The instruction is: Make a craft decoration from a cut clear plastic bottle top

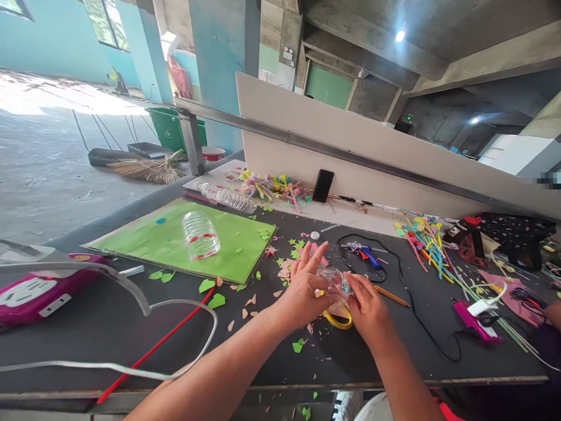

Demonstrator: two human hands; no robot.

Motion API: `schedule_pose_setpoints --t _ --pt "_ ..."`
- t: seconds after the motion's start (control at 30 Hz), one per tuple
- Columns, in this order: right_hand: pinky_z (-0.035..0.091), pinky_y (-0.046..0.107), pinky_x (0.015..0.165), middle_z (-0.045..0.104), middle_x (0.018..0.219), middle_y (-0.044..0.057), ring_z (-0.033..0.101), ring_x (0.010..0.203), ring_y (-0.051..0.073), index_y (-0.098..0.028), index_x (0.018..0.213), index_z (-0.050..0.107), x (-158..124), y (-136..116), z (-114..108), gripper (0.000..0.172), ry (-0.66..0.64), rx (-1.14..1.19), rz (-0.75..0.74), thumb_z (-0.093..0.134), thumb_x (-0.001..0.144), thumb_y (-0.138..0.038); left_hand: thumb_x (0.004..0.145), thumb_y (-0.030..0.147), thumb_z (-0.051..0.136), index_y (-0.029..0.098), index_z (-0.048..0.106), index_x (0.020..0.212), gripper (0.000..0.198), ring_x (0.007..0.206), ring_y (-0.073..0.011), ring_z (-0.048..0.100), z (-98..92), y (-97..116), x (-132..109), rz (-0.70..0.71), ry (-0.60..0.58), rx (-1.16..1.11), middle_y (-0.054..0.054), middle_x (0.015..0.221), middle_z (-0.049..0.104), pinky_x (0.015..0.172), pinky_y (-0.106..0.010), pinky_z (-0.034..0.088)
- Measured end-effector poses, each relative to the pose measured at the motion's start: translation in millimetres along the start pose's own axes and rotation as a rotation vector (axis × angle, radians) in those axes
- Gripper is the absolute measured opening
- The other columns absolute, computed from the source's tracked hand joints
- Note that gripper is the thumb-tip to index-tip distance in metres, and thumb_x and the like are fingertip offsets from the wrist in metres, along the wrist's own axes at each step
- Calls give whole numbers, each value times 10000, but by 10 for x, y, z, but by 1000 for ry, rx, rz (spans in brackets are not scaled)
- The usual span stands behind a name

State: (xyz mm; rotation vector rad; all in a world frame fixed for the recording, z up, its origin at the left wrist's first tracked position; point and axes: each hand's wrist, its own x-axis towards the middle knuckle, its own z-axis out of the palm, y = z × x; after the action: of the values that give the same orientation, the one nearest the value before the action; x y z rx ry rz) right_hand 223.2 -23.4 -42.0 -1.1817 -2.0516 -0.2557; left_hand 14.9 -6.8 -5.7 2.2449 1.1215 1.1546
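My left hand (303, 286) and my right hand (367, 306) meet over the dark table (131, 327), both closed around a small clear plastic piece (335, 282) that looks like a cut bottle part. Yellow-handled scissors (338, 320) lie on the table right under my hands. A pencil (391, 296) lies just right of my right hand. A blue glue gun (366, 253) with a black cord rests a little beyond my hands. Scraps of green and pink paper lie scattered around them.
A green paper sheet (149, 240) at the left carries a cut clear bottle (200, 235). Another clear bottle (228, 197), colourful straws (427, 242), a black phone (323, 185), a pink power strip (41, 289), a pink charger (475, 318) and a white partition (394, 158) surround the work area.
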Motion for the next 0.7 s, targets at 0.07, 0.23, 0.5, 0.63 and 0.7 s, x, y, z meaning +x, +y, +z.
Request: schedule_pose_setpoints --t 0.07,0.23,0.5,0.63,0.7 --pt "543 415 1000 657 1234 105 643 1146 245 -253 1356 566 -2 -31 -4 496 -7 16 12 474 898 -84 728 282 788 286 805 807 81 1485 -455 55 0 -18 7 13 -16 1 -33 1616 254 1070 -761 183" --pt "550 420 990 647 1236 122 644 1138 256 -229 1354 562 -8 -109 -18 511 -79 61 68 521 873 -60 743 289 776 297 806 808 72 1483 -448 84 -4 -61 12 37 -56 48 -17 1605 285 1069 -754 216" --pt "537 404 1001 646 1228 124 628 1150 252 -198 1309 576 57 -211 -103 457 -144 92 140 565 874 -55 784 268 738 248 789 820 66 1497 -377 133 36 -216 41 137 -73 4 -9 1617 248 1171 -636 199" --pt "561 393 943 650 1195 126 642 1106 257 -187 1327 556 57 -242 -105 452 -191 61 143 585 885 -96 788 304 737 261 787 839 84 1484 -342 212 26 -297 61 191 -90 19 2 1608 275 1210 -584 142" --pt "561 390 936 649 1195 131 641 1106 258 -178 1331 548 59 -259 -110 445 -224 55 141 581 893 -109 796 345 731 276 792 849 106 1501 -328 160 23 -338 55 181 -118 27 34 1610 269 1218 -555 140"
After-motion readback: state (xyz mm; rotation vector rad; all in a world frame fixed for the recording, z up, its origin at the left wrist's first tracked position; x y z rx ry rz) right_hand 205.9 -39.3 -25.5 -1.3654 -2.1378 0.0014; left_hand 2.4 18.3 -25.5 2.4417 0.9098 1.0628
